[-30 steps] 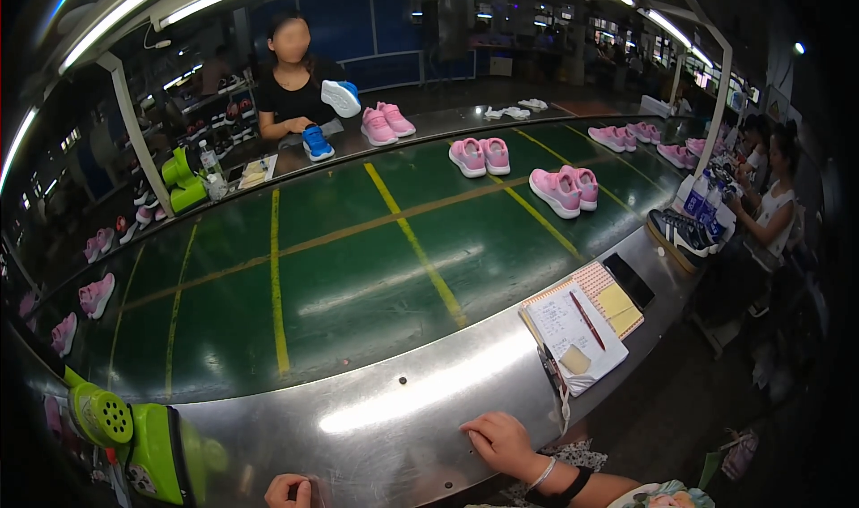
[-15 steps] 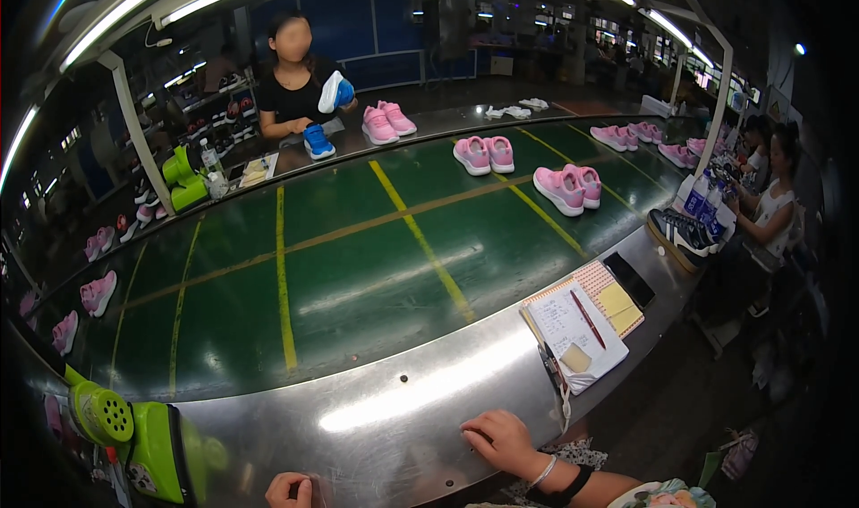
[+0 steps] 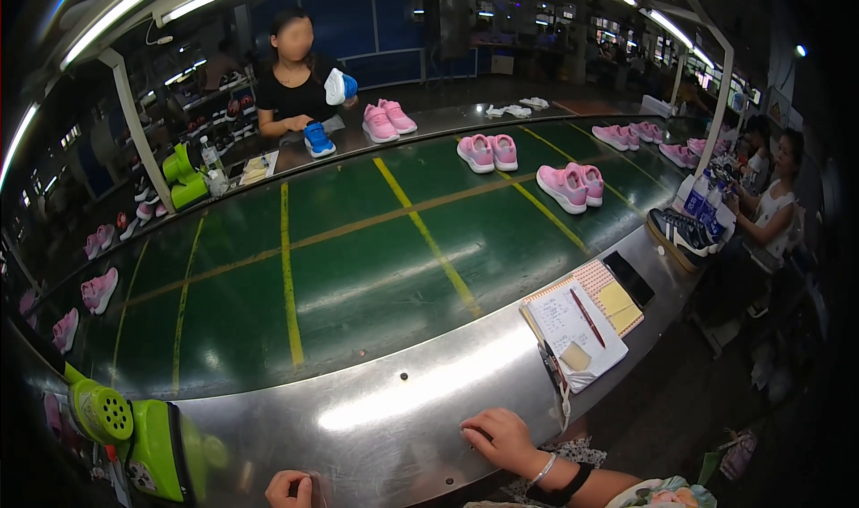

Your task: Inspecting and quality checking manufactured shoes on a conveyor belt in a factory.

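Observation:
My left hand [image 3: 289,489] rests at the near edge of the steel table [image 3: 268,436], fingers curled in; the lower frame edge cuts part of it off. Further right, my right hand [image 3: 503,440] lies on the same steel surface with its fingers bent under and nothing visible in them. A silver bangle [image 3: 543,469] and a black band [image 3: 573,486] circle that wrist. Nearest to it is an open notebook [image 3: 559,324] with a red pen [image 3: 587,319] and a small beige block [image 3: 575,357] on its pages.
Pink sneakers [image 3: 562,188] ride a green conveyor belt [image 3: 358,275] with yellow lines. Across it, a co-worker [image 3: 291,96] handles blue shoes [image 3: 318,139]. A green machine [image 3: 157,450] stands at left. A black phone [image 3: 629,279] and dark sneakers [image 3: 684,232] lie at right.
The belt's yellow lines and the pink sneakers on it have shifted slightly right. The co-worker has turned the raised blue shoe. My hands have stayed in place.

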`<state>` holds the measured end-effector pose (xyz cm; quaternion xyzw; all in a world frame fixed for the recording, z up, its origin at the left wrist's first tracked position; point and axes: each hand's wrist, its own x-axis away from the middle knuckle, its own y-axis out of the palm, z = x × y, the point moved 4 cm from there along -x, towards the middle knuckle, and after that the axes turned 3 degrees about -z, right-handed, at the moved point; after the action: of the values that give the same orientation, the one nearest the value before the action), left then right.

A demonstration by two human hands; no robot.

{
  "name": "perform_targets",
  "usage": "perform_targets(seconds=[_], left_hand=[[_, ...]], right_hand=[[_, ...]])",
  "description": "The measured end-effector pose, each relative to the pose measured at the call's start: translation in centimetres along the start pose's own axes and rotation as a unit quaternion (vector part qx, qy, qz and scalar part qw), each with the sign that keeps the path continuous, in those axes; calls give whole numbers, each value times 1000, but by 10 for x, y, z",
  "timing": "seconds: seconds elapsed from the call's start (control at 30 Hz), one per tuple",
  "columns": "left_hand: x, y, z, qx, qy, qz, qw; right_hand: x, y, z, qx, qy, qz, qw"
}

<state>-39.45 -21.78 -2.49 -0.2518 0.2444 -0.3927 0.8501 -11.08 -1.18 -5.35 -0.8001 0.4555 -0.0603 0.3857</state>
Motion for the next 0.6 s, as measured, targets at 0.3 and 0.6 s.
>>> perform_targets(seconds=[0.3, 0.6], left_hand=[[0, 0, -2, 5, 6, 4, 1000], [0, 0, 0, 0, 10, 2, 1000]], right_hand=[[0, 1, 2, 7, 0, -2, 1000], [1, 2, 4, 1, 5, -1, 1000]])
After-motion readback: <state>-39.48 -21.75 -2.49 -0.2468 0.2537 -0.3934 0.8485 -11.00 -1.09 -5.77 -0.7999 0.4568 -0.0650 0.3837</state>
